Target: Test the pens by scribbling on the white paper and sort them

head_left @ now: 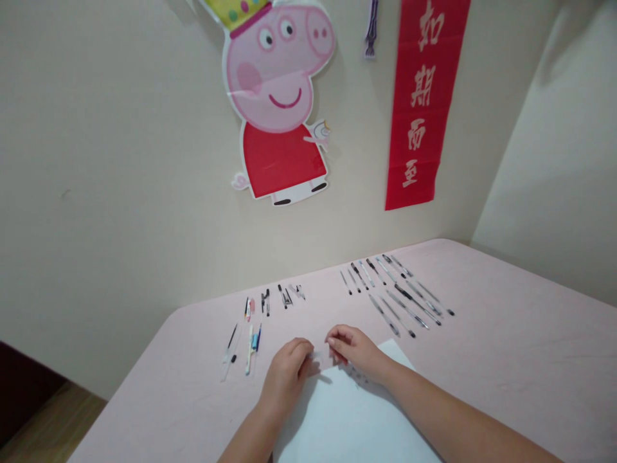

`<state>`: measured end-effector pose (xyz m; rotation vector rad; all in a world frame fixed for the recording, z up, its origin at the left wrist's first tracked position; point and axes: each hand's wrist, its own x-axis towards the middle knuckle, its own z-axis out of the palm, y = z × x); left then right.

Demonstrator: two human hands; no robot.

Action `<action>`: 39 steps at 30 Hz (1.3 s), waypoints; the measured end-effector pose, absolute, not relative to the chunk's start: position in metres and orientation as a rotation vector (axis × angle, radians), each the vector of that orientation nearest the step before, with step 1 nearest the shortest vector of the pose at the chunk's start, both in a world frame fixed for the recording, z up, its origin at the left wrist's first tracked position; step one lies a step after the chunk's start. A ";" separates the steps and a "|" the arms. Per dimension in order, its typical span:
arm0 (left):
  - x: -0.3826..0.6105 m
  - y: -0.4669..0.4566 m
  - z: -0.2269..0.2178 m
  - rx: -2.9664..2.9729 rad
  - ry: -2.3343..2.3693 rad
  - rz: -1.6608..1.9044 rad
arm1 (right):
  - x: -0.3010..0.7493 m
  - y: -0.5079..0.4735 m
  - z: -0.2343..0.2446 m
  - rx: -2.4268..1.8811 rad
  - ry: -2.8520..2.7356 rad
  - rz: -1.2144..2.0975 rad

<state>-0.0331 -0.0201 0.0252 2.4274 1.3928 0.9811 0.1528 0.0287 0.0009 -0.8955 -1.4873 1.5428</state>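
Observation:
My left hand [289, 368] is closed, its fingers curled inward at the far left edge of a white sheet of paper [357, 424]. My right hand [355, 350] is closed too, thumb and fingertips pinched together above the sheet's far edge. A faint, pale, see-through shape shows in the gap between the two hands, too unclear to name. Anything in either set of fingertips is too small or hidden to make out. Several small dark bits [359, 375] lie on the paper under my right wrist, partly in shadow.
Two rows of pens and pen tubes [405, 292] lie at the back right of the pink-covered table [506, 334]. Small groups of pen parts [283, 296] and a pale pen [249, 350] lie on the left. A pig cutout [284, 154] and a red banner [419, 128] hang on the wall.

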 end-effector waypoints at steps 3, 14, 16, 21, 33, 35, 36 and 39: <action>-0.031 -0.023 0.027 2.431 1.288 1.096 | 0.150 0.026 0.002 -0.873 -1.465 1.592; -0.022 -0.027 0.029 2.589 1.190 1.144 | 0.140 0.019 0.000 -0.845 -1.509 1.640; -0.023 -0.027 0.030 2.578 1.194 1.146 | 0.140 0.019 -0.001 -0.848 -1.490 1.640; -0.030 -0.024 0.026 2.490 1.283 1.170 | 0.143 0.021 -0.002 -0.870 -1.479 1.616; -0.036 -0.024 0.022 2.378 1.440 1.075 | 0.148 0.020 0.007 -0.872 -1.419 1.631; -0.036 -0.024 0.023 2.373 1.449 1.057 | 0.148 0.020 0.009 -0.868 -1.408 1.627; -0.036 -0.024 0.023 2.371 1.456 1.049 | 0.149 0.019 0.009 -0.863 -1.401 1.623; -0.035 -0.024 0.023 2.365 1.472 1.026 | 0.149 0.019 0.011 -0.843 -1.407 1.601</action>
